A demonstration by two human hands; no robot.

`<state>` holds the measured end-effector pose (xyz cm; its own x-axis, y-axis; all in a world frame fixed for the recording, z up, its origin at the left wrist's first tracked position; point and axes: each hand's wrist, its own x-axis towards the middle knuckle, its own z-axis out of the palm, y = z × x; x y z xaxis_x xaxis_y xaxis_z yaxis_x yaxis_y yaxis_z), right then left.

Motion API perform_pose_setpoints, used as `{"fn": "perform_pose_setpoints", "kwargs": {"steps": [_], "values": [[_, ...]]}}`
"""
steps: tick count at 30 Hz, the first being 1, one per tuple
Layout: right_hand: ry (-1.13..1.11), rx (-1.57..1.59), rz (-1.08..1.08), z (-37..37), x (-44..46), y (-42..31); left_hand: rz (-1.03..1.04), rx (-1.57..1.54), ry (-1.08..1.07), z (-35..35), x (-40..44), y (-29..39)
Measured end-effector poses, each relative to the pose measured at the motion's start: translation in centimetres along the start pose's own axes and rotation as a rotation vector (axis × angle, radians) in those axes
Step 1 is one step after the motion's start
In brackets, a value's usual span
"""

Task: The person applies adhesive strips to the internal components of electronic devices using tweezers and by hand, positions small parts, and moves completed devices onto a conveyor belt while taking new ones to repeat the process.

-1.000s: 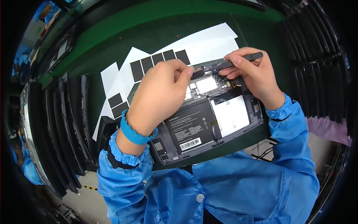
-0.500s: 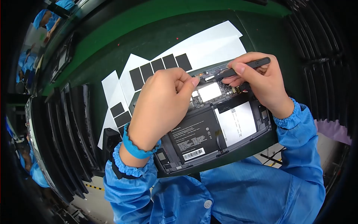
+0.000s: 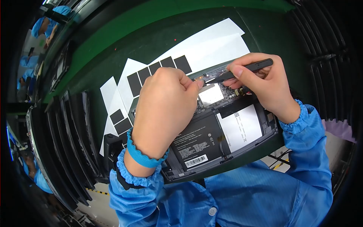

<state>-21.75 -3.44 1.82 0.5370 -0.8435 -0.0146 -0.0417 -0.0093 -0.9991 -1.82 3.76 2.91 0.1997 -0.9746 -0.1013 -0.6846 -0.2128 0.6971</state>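
Note:
An opened tablet-like device (image 3: 274, 130) lies in front of me, showing a circuit board with a silver shield (image 3: 212, 94) and a black battery (image 3: 196, 140) with a barcode label. My right hand (image 3: 262, 77) grips black tweezers (image 3: 259, 66), their tips pointing left over the upper part of the board. Close to those tips, my left hand (image 3: 166, 106) is closed, thumb and index finger pinched above the board. Whatever lies between these fingers is too small or hidden to make out. A blue wrist band (image 3: 145, 157) circles my left wrist.
White sheets (image 3: 211, 47) with several black rectangular pads (image 3: 183, 64) lie behind the device on the dark green table. Black trays or panels stand in rows at left (image 3: 72, 132) and right (image 3: 325, 79). People in blue (image 3: 49, 24) are at far left.
The tweezers' tips have come down beside my left fingertips, and their handle is tilted slightly more. My left hand stays pinched near the board; the whole view has shifted slightly.

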Motion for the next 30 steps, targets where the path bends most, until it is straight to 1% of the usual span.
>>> {"fn": "perform_pose_setpoints", "kwargs": {"steps": [7, 13, 16, 19, 22, 25, 28, 29, 30], "values": [[-0.020, -0.001, 0.009, -0.1, 0.2, 0.1, -0.061, 0.016, -0.020, 0.0, 0.1, 0.3], [-0.038, -0.016, -0.006, -0.2, 0.2, 0.2, -0.035, 0.077, 0.016, 0.1, 0.1, 0.2], [-0.039, -0.020, -0.008, -0.2, 0.2, 0.2, -0.075, 0.129, -0.051, -0.4, 0.6, 0.3], [-0.017, -0.008, -0.022, 0.1, 0.2, 0.2, -0.198, 0.139, -0.128, -0.7, 1.2, 0.9], [-0.036, -0.004, -0.053, 0.0, 0.3, 0.4, -0.224, 0.098, -0.166, -1.0, 1.2, 1.8], [-0.047, -0.018, -0.044, -0.2, 0.2, 0.3, -0.296, 0.167, -0.217, -1.8, 1.7, 2.2], [0.036, 0.038, -0.120, -0.1, -0.1, 0.7, -0.262, 0.166, -0.209, -1.8, 1.8, 1.6], [0.118, 0.131, -0.186, -0.3, -0.1, 0.8, -0.245, 0.170, -0.223, -1.8, 1.8, 1.6], [0.111, 0.153, -0.192, -0.6, 0.1, 1.0, -0.233, 0.168, -0.226, -1.9, 1.9, 1.6]]}}
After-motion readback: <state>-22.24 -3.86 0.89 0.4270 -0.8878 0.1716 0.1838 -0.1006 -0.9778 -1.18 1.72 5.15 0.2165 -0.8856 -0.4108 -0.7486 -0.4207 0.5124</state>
